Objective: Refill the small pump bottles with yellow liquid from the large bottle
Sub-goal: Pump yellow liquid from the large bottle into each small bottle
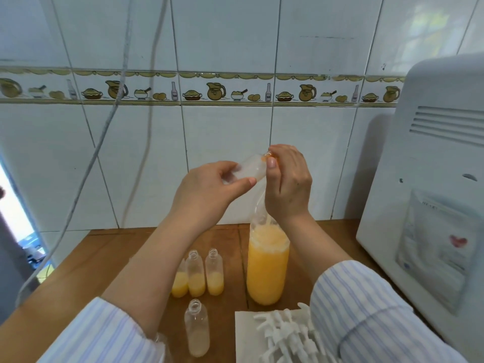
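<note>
A small empty pump bottle (248, 170) is held raised above the worktop (110, 247), tilted almost on its side with its neck towards the right. The bottle's lower body is held by the left hand (209, 189), whose grip is narrow, thumb and fingers curled round the clear plastic. The neck of the same bottle is pinched by the fingertips (271, 162) of the right hand (288, 184), where something small and orange is seen; what it is cannot be told.

Directly beneath the hands, the large bottle (267, 265) is stood upright near the middle of the worktop, filled with yellow liquid to well above half, with foam at the surface. Its upper part is hidden behind the right wrist.

Just to its left, three small open bottles (196, 273) are stood close together in a row, each part-filled with yellow liquid. Nearer the front edge, a fourth small bottle (197, 327) is stood alone, almost empty and uncapped.

At the front right of the worktop, a white paper sheet (245, 336) is laid out, and a heap of white pump heads (285, 334) is piled on it, partly covered by the striped right sleeve (366, 310).

A white appliance (432, 179) is placed at the right edge of the worktop, against the tiled wall (225, 132).
</note>
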